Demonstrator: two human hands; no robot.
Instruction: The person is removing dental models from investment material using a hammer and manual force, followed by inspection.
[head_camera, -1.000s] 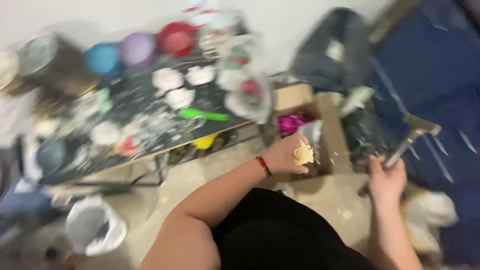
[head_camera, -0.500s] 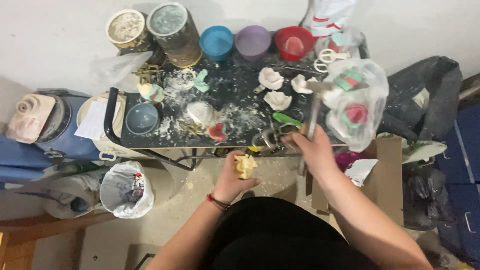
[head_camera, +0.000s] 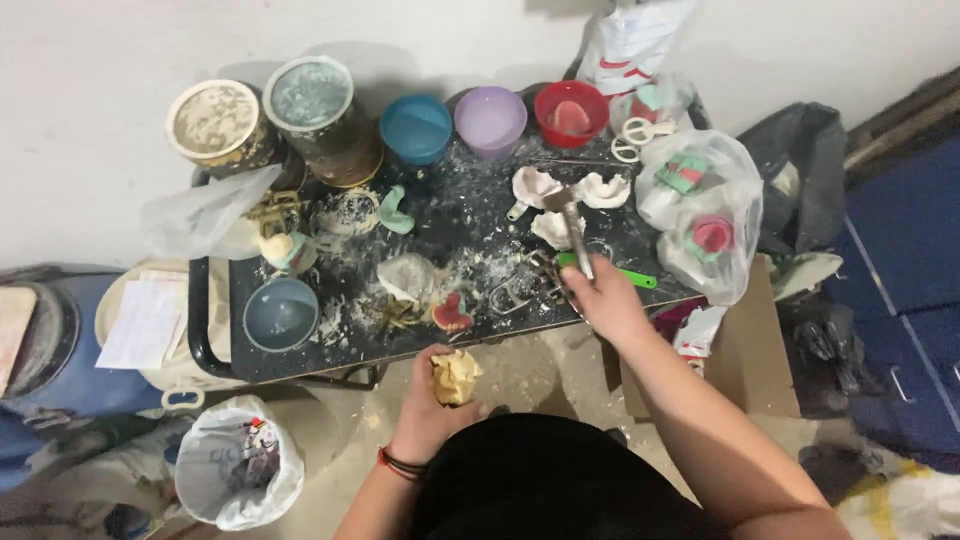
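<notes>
My left hand (head_camera: 428, 405) grips a lumpy yellowish plaster cast (head_camera: 456, 375) just below the front edge of the black table (head_camera: 300, 355). My right hand (head_camera: 605, 300) holds a small metal hammer (head_camera: 570, 225) by its handle, the head pointing away over the table. White plaster casts (head_camera: 535, 187) lie just beyond the hammer head. A pink and white dental model (head_camera: 452, 312) rests on the table near my left hand. A green-handled tool (head_camera: 630, 275) lies beside my right hand.
Blue (head_camera: 415, 128), purple (head_camera: 490, 120) and red (head_camera: 571, 112) bowls and two dusty tins (head_camera: 215, 122) line the table's back. A grey bowl (head_camera: 280, 313) sits front left. A bag of moulds (head_camera: 705, 215) hangs right; a cardboard box (head_camera: 750, 350) and lined bin (head_camera: 240, 470) stand below.
The view has steadied over the table. My right hand has brought the hammer over the table top. My left hand keeps the yellowish cast, now lower, by the table's front edge.
</notes>
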